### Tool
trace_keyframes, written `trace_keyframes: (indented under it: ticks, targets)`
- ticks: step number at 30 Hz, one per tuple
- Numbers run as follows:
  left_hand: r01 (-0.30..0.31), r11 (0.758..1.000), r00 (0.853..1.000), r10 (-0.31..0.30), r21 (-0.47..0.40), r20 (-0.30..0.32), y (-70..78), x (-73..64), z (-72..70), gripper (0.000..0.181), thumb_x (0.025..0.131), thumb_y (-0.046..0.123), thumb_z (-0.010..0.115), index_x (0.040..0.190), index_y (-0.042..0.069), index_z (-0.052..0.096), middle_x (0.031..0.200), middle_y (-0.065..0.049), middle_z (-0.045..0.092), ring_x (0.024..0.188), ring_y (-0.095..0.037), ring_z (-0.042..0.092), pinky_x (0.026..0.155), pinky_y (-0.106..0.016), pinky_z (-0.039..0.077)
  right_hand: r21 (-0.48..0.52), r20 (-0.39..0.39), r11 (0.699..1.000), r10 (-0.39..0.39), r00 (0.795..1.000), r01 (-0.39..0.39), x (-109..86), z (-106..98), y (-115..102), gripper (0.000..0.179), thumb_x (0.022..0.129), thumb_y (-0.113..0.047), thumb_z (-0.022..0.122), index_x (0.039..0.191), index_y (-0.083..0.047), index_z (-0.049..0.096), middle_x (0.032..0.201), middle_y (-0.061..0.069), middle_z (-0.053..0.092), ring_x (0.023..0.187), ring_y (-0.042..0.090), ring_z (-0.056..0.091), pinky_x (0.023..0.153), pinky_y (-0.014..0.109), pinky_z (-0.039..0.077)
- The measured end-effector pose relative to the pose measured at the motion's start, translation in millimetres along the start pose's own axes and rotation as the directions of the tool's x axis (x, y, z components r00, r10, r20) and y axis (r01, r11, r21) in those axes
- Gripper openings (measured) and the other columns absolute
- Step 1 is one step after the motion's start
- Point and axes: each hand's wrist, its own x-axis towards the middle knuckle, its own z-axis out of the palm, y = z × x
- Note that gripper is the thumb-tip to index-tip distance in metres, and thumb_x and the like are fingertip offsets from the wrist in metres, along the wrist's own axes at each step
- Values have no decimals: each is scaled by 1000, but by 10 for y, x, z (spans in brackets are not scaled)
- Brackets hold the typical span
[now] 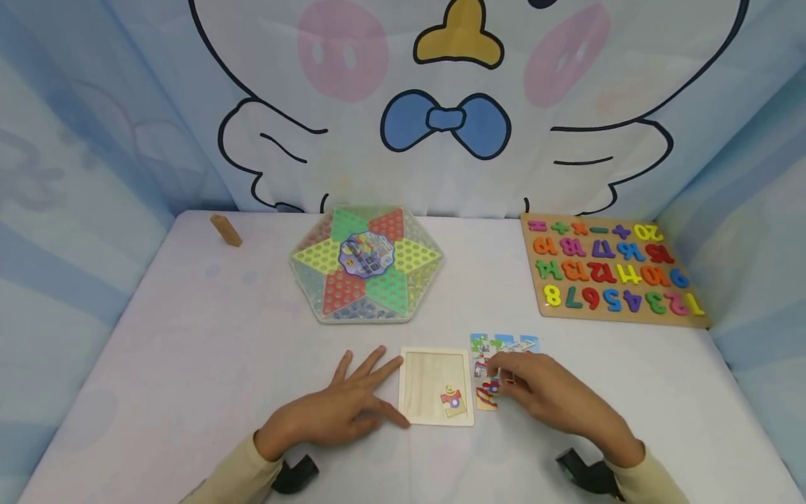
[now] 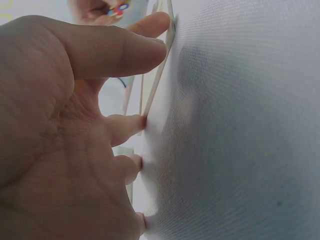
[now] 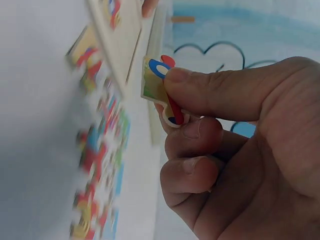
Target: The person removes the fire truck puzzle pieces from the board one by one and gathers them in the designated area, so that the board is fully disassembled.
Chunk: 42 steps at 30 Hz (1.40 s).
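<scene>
A small wooden puzzle tray (image 1: 436, 351) lies on the table, with a puzzle piece (image 1: 453, 403) in its lower right corner. My left hand (image 1: 343, 409) has its fingers spread at the tray's left side, thumb and index fingertips touching the frame. Between thumb and fingers of my right hand (image 1: 554, 392) I pinch a puzzle piece (image 3: 156, 85) printed in red, blue and green, held above the table. Beneath and beside that hand, to the right of the tray, are loose puzzle pieces (image 1: 483, 399), partly hidden by the hand in the head view.
Behind the tray lies a hexagonal checkers board (image 1: 367, 308) with a coloured star. A wooden number board (image 1: 620, 320) is at the back right. Near the far left edge is a small wooden block (image 1: 225, 230). A printed cloth (image 1: 446, 182) hangs behind the table.
</scene>
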Motion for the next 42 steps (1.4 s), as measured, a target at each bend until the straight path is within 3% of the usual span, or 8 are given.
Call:
trace_keyframes:
  ticks: [6, 13, 20, 27, 36, 42]
  targets:
    - [6, 1000, 1000, -6, -7, 1, 4, -4, -15, 37, 98, 12, 66, 120, 39, 76, 171, -7, 15, 156, -33, -7, 114, -72, -9, 79, 26, 988, 129, 991, -130, -174, -21, 202, 15, 96, -8, 69, 110, -12, 68, 83, -11, 54, 74, 3, 48, 61, 24, 42]
    - [10, 1000, 1000, -10, -8, 4, 8, 2, -9, 36, 98, 12, 65, 120, 39, 76, 171, -7, 15, 157, -33, -7, 114, -72, -9, 117, 51, 984, 126, 991, -132, -240, 98, 283, 14, 96, -7, 69, 106, -16, 67, 81, -11, 52, 74, 4, 48, 61, 24, 41]
    - [19, 1000, 1000, -19, -12, 3, 9, 16, 2, 36, 98, 12, 66, 119, 39, 76, 171, -6, 15, 157, -32, -7, 114, -72, -9, 3, -16, 994, 108, 994, -108, -235, 212, 257, 19, 92, -3, 72, 104, -17, 67, 88, -13, 56, 78, 3, 49, 67, 25, 46]
    - [-6, 1000, 1000, 6, -13, -13, -1, 6, 6, 37, 98, 11, 66, 119, 39, 76, 171, -8, 16, 156, -34, -7, 113, -73, -9, -105, -109, 980, 157, 982, -169, -231, 275, 221, 24, 88, -2, 75, 103, -19, 70, 105, -6, 52, 75, 4, 47, 62, 21, 43]
    - [-19, 1000, 1000, 19, -14, -16, -10, -2, 13, 36, 98, 11, 66, 119, 38, 76, 170, -9, 16, 156, -34, -7, 113, -73, -9, -134, -86, 970, 193, 977, -204, -203, 285, 211, 22, 89, -6, 77, 107, -17, 73, 104, -4, 50, 75, 6, 46, 61, 22, 41]
    - [-15, 1000, 1000, 14, -20, -13, -7, 1, 10, 36, 98, 11, 65, 120, 38, 76, 171, -8, 15, 156, -33, -8, 113, -73, -9, -193, -83, 959, 193, 978, -206, -203, 312, 202, 22, 88, -10, 79, 107, -18, 73, 104, -5, 60, 84, 9, 55, 78, 35, 57]
